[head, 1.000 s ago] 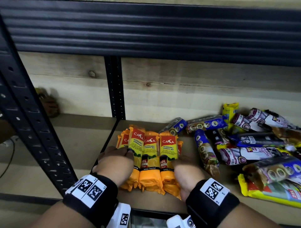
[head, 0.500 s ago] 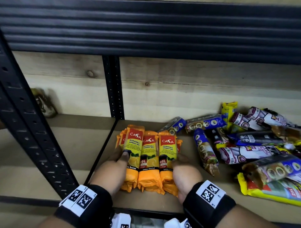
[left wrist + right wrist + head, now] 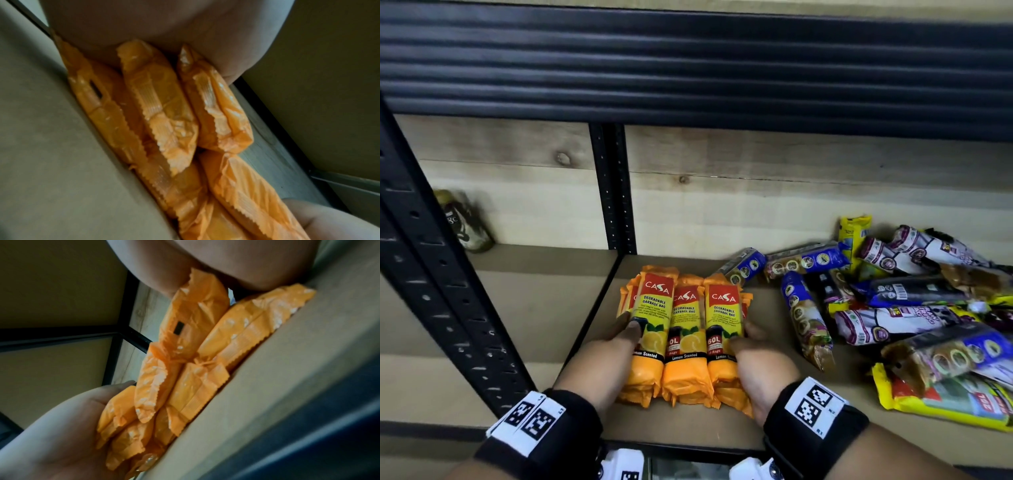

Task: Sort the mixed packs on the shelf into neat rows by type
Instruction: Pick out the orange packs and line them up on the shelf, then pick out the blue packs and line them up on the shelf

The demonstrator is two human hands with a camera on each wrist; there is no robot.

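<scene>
Orange packs (image 3: 685, 329) lie bunched on the shelf board (image 3: 774, 346), just right of the black upright (image 3: 613, 192). Three on top show full labels: a red panel reading "CASA", then "DEGRADABLE GARBAGE BAG" on yellow, a black tab with "60L", lemon slices, and a black band reading "Lemon Scented". More of the same orange wrappers show beneath and at the sides of these three.

The left hand (image 3: 607, 356) presses against the left flank of the bundle, its thumb lying across the front of the leftmost pack at the black tab. The right hand (image 3: 758, 363) presses the right flank, thumb over the rightmost pack near its "60L" mark. Both hands curl round the stack from opposite sides, squeezing it between them. From the left wrist, the crimped orange ends (image 3: 174, 126) sit stacked in two layers below the palm; the right wrist view shows the same serrated ends (image 3: 185, 369) resting on the board, with the other hand cupping them from the far side.

Well to the right lies a loose heap of mixed packs (image 3: 893, 301): blue, purple-and-white, black and yellow rolls, their print too small to read. Both wrists wear black bands with square printed markers (image 3: 808, 404). A dark can (image 3: 467, 222) stands in the neighbouring bay.
</scene>
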